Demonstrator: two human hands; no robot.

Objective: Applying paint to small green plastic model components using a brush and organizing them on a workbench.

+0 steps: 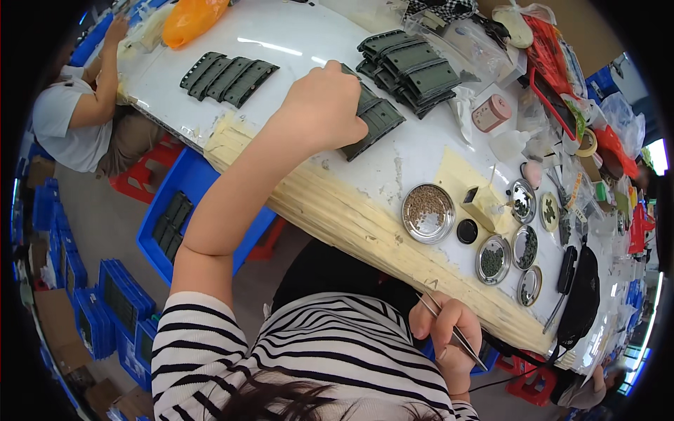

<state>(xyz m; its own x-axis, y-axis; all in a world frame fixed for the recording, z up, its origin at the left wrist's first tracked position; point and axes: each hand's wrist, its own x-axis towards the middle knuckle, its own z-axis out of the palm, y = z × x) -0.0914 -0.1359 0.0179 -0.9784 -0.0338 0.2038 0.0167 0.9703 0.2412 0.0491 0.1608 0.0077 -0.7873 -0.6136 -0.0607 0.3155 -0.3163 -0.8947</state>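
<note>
My left hand (324, 105) reaches out over the white table, its fingers closed on a dark green curved plastic panel (381, 121); the fingertips are partly hidden behind the knuckles. Just beyond it lies a stack of similar green panels (414, 67). More such panels (228, 77) rest side by side to the left of the hand. Down by the table's near edge, my right hand (449, 330) grips metal tweezers (460, 338) near my body. Small round metal dishes hold tiny parts: brown ones in one dish (427, 212), dark green ones in another (493, 259).
A blue bin (184, 172) with dark panels sits below the table at left. Yellowish tape covers the table edge (330, 217). A pink jar (491, 112), a black pouch (581, 298) and plastic bags crowd the right side. Another person (77, 119) sits at far left.
</note>
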